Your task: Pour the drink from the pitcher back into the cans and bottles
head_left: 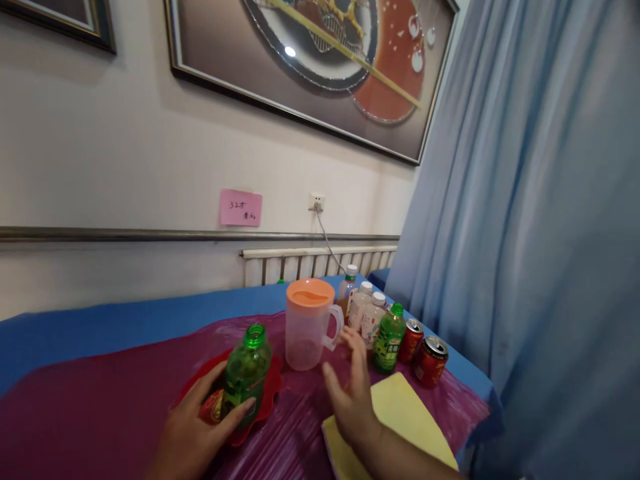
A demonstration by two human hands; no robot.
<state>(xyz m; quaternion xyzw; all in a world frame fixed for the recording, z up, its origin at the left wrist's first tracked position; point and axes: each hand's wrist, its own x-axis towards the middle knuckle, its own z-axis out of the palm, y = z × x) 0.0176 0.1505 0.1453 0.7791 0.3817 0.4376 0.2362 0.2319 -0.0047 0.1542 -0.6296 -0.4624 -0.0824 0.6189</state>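
My left hand (200, 417) is wrapped round an uncapped green plastic bottle (247, 373), held upright over a red scalloped tray (273, 383). Part of a red packaged item (213, 407) shows between that hand and the bottle. With fingers apart and nothing in them, my right hand (353, 397) hovers above a yellow pad or folded cloth (407, 417). Its fingertips come close to the handle of a clear plastic pitcher (304, 337), which has an orange lid (310, 291). Whether they touch the handle, I cannot tell.
Right of the pitcher stand a capped green bottle (389, 340), several clear white-capped bottles (361, 307) and red cans (431, 363). Purple plastic sheeting (125, 393) covers part of the blue tablecloth (190, 303). A blue curtain (525, 233) hangs at the right. A cord runs to a wall socket (317, 202).
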